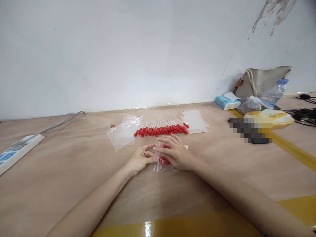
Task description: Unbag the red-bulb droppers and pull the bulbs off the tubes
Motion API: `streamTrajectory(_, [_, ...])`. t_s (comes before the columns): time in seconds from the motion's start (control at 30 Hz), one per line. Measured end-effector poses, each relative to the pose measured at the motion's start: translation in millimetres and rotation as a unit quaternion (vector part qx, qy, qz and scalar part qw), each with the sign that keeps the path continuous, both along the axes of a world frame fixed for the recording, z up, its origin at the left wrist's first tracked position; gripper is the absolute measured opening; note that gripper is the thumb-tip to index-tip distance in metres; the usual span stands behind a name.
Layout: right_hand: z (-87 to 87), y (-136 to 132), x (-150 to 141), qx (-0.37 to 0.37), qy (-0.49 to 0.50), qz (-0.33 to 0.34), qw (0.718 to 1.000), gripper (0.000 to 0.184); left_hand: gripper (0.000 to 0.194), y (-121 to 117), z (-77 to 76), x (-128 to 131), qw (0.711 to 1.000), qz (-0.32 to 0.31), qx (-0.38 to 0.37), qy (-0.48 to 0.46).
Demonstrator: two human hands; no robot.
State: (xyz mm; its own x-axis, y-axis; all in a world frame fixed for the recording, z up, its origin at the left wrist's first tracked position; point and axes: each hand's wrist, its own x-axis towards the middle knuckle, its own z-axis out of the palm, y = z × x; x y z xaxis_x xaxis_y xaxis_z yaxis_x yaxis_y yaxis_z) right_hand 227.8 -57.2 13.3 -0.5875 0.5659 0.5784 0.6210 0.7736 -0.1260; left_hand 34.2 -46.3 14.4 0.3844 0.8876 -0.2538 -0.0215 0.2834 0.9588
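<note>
A clear zip bag (157, 167) with red-tipped items inside lies on the table in front of me. My left hand (143, 159) pinches the bag's left edge, at the zip strip, between thumb and fingers. Over the bag's top rests my right hand (176, 152), its fingers stretched out across the plastic and hiding part of the contents. Just beyond the hands lies a row of red-tipped sticks (160, 130) with pale, thin shafts pointing toward the wall. Flat clear bags (123, 133) are spread to the left of that row, and a stack of similar bags (195, 121) is at its right.
A power strip (22, 151) with a grey cable is at the far left. To the right are a blue tissue pack (227, 101), a yellow pack (276, 118), a grey bag (266, 80), a plastic bottle (280, 89) and black cables (304, 115). Behind the table rises a white wall.
</note>
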Motion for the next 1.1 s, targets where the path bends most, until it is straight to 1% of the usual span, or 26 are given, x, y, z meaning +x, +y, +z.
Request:
streamTrajectory(0.07, [3.4,0.0,0.9,0.031,-0.048,0.009,0.998,0.039,0.066,-0.7,0.5,0.8,0.999,-0.031,0.005,0.008])
streamTrajectory(0.13, [5.2,0.6,2.7,0.068,-0.069,0.026,0.995,0.038,0.059,-1.6,1.1,1.8,0.998,-0.055,0.016,0.018])
streamTrajectory(0.27, [2.2,3.9,5.0,0.136,-0.043,0.086,0.986,0.021,0.047,-4.7,-0.5,2.9,0.995,-0.085,0.036,0.030])
streamTrajectory(0.37, [-2.7,5.1,4.1,0.162,-0.005,0.109,0.981,0.014,0.042,-8.1,-2.3,2.0,0.997,-0.076,0.008,0.005])
streamTrajectory(0.43, [-4.3,3.6,2.4,0.165,0.014,0.103,0.981,0.014,0.040,-10.1,-2.2,0.8,0.997,-0.061,-0.030,-0.037])
streamTrajectory(0.5, [-3.8,0.6,0.4,0.148,0.023,0.084,0.985,0.015,0.039,-11.1,-1.2,-0.5,0.993,-0.048,-0.071,-0.078])
streamTrajectory(0.57, [-2.0,-2.6,-1.2,0.118,0.024,0.066,0.991,0.018,0.038,-10.9,-0.8,-1.2,0.990,-0.034,-0.098,-0.093])
streamTrajectory(0.6, [-1.2,-3.7,-1.6,0.105,0.024,0.063,0.992,0.019,0.037,-10.3,-1.2,-1.4,0.991,-0.026,-0.097,-0.087])
streamTrajectory(0.63, [-0.5,-4.4,-1.7,0.098,0.025,0.063,0.993,0.020,0.035,-9.4,-2.1,-1.5,0.994,-0.015,-0.078,-0.072])
streamTrajectory(0.67, [-0.2,-4.5,-1.6,0.094,0.027,0.065,0.993,0.020,0.031,-8.4,-3.5,-1.7,0.998,0.001,-0.038,-0.046])
streamTrajectory(0.7, [-0.2,-4.2,-1.2,0.091,0.028,0.065,0.993,0.019,0.027,-7.2,-5.4,-2.0,1.000,0.018,0.021,-0.012])
streamTrajectory(0.73, [-0.6,-3.5,-0.6,0.088,0.028,0.064,0.994,0.019,0.021,-5.9,-7.6,-2.6,0.995,0.035,0.089,0.029])
streamTrajectory(0.8, [-2.2,-2.0,1.1,0.070,0.022,0.061,0.995,0.020,0.009,-3.8,-12.3,-4.4,0.968,0.046,0.222,0.111])
streamTrajectory(0.87, [-4.6,-1.6,3.5,0.031,0.014,0.054,0.998,0.018,0.002,-2.7,-16.2,-6.3,0.934,0.027,0.312,0.170])
streamTrajectory(0.9, [-6.0,-2.3,5.3,0.008,0.014,0.046,0.999,0.017,0.007,-2.7,-17.6,-7.0,0.921,0.018,0.340,0.190])
streamTrajectory(0.97, [-8.5,-5.2,10.1,-0.038,0.024,0.016,0.999,0.019,0.014,-3.5,-19.3,-7.2,0.903,0.013,0.370,0.220])
streamTrajectory(1.07, [-10.2,-11.6,19.3,-0.094,0.026,-0.026,0.995,0.034,0.018,-5.2,-19.1,-6.5,0.888,0.038,0.378,0.259])
streamTrajectory(1.1, [-10.1,-13.3,22.2,-0.108,0.018,-0.036,0.993,0.039,0.019,-5.6,-18.5,-6.7,0.879,0.050,0.387,0.273])
